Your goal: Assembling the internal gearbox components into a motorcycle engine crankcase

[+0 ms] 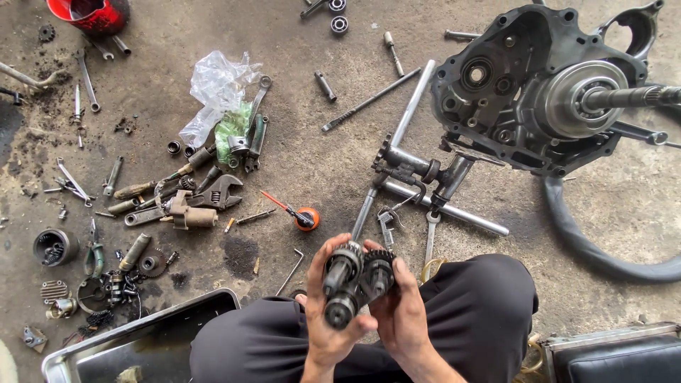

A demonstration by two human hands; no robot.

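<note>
Two hands [355,312], one engine case [528,89], perhaps two gear shafts [355,273].

Bare floor [312,152] opens ahead between the scattered tools [177,198] (left) and the engine case [532,92].

The round metal gear cluster [352,278] is dark grey. The small round oil can [307,218] is orange. The plastic bucket [91,14] is red.

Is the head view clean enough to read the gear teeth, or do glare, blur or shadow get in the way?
Head view: soft, even daylight with faint shadows; the gear shafts in the left hand and right hand look sharp, teeth readable; mild sheen on the engine case hub; slight wide-angle bending at the edges.
</note>
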